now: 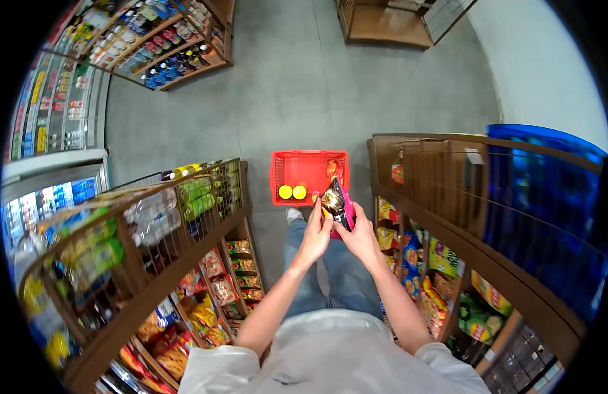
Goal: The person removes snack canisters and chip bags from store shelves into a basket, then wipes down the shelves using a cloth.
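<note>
Between my two hands is a black and pink snack bag (336, 202), held in front of my body. My left hand (312, 236) grips its left side and my right hand (360, 235) grips its right side, thumbs on the front. Just beyond the bag, a red shopping basket (287, 157) rests on the floor. Two round yellow items (293, 192) lie in the basket's near left part, and a red and orange package (334, 171) is at its right side. The bag and my hands hide the basket's near right corner.
Snack shelves flank me, with a brown rack (241, 217) on the left and another (435, 197) on the right. Blue crates or bottles (546, 210) stand atop the right one. A bottle shelf (179, 52) is at the back left, a wooden stand (389, 29) at the back right.
</note>
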A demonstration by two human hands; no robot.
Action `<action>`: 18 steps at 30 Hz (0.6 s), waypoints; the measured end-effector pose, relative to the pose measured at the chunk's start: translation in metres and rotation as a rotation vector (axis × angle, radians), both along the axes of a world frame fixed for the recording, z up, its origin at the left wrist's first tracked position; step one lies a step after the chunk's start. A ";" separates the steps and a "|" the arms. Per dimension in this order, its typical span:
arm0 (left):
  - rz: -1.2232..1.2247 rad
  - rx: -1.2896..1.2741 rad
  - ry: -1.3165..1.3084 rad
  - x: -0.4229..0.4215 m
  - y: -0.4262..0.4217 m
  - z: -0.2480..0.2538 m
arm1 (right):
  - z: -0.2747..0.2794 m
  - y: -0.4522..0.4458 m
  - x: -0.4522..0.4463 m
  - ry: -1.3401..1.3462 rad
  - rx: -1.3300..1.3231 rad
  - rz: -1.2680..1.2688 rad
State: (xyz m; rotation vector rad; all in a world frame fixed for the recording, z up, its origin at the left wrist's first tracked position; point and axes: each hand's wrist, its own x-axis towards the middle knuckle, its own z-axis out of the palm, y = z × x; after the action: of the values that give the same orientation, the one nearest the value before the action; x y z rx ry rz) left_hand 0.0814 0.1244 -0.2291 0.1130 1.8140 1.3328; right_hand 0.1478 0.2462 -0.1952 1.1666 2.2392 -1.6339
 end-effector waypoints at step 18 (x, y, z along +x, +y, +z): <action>0.219 0.101 -0.270 -0.050 -0.011 -0.401 | -0.394 -0.058 -0.050 -0.093 0.016 -0.229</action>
State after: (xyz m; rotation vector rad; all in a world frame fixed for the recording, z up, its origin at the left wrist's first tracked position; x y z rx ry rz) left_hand 0.0316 0.1129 -0.6299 -0.2092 1.5645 1.5131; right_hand 0.0981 0.1878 -0.5890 1.5191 2.1326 -1.6019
